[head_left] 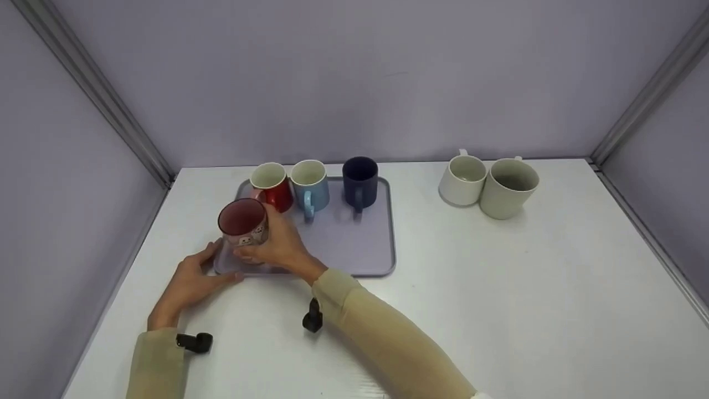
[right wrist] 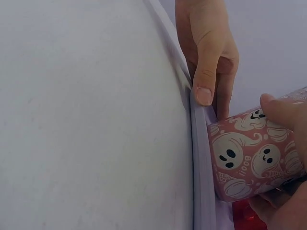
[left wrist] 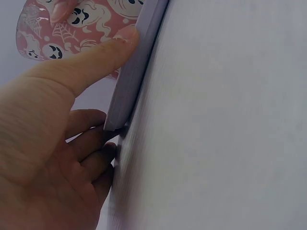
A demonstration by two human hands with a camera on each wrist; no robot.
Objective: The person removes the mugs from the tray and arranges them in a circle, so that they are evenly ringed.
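Observation:
A pink mug point(head_left: 242, 221) printed with white ghosts, dark red inside, stands at the tray's near left corner. My right hand point(head_left: 285, 238) grips it round the side, thumb toward me. In the right wrist view the mug's point(right wrist: 254, 153) base is down at the grey tray point(right wrist: 204, 167). My left hand point(head_left: 191, 282) holds that corner of the tray point(head_left: 354, 244), its thumb on the near edge and its fingers at the left side. Behind the pink mug, a red mug point(head_left: 279, 197), a light blue mug point(head_left: 318, 194) and a navy mug point(head_left: 368, 185) stand along the tray's back.
Off the tray, a white mug point(head_left: 460, 185) and a larger off-white mug point(head_left: 501, 197) stand side by side at the back right of the white table point(head_left: 498, 310). Grey panels point(head_left: 388, 83) close in the back and sides.

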